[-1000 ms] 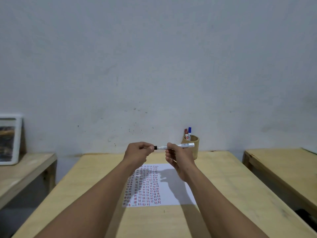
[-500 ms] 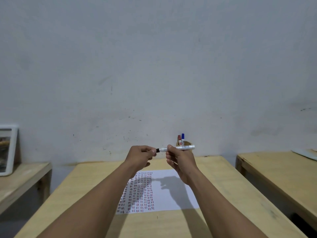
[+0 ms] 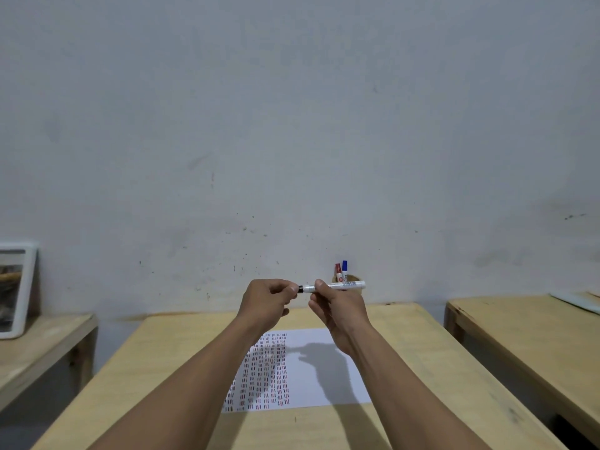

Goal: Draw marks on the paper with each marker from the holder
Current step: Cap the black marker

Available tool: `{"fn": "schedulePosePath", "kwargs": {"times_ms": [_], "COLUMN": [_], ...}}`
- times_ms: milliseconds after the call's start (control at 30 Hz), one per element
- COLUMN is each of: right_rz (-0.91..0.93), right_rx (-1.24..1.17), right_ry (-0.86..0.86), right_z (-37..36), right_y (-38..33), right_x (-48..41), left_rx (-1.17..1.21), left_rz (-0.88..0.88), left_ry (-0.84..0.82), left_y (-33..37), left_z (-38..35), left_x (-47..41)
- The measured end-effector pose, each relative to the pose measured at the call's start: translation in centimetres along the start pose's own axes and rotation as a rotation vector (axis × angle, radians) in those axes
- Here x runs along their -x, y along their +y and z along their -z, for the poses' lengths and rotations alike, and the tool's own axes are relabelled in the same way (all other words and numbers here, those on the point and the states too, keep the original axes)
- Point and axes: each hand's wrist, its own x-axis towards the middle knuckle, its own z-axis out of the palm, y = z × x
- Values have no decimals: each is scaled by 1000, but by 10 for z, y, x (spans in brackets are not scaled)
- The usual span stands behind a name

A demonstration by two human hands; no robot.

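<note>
A white-barrelled marker (image 3: 344, 285) with a black cap end lies level in the air above the table's far half. My right hand (image 3: 337, 306) grips its barrel. My left hand (image 3: 266, 303) pinches the black cap at its left end. Below them lies the white paper (image 3: 311, 384), its left part covered with rows of short red and dark marks. The wooden holder (image 3: 355, 278) stands by the wall, mostly hidden behind the marker and my right hand. A red marker (image 3: 338, 271) and a blue marker (image 3: 344, 269) stick up out of it.
The paper rests on a light wooden table (image 3: 181, 352). A lower bench (image 3: 39, 345) at the left carries a white-framed picture (image 3: 16, 287) leaning on the wall. Another wooden table (image 3: 526, 332) stands at the right, with a flat pale object (image 3: 578, 302) at its far edge.
Both hands keep their hold on the marker. The view has shifted, so the hands and marker now sit in front of the holder and cover most of it.
</note>
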Motion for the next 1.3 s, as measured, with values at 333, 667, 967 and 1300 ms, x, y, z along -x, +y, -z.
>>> {"fn": "schedulePosePath", "kwargs": {"times_ms": [333, 667, 967, 1300], "right_rz": [159, 413, 519, 462], "right_rx": [379, 1330, 1210, 1157], "right_ry": [104, 101, 210, 219], "right_z": [3, 52, 66, 72], "right_y": [-17, -38, -68, -47], "right_x": [-11, -62, -134, -193], "left_rx": [-157, -276, -386, -367], "left_rz": [-135, -235, -72, -10], "left_ry": [110, 80, 56, -95], "left_y": [20, 19, -59, -110], "left_z": [-31, -77, -106, -148], "left_x": [-19, -70, -118, -150]}}
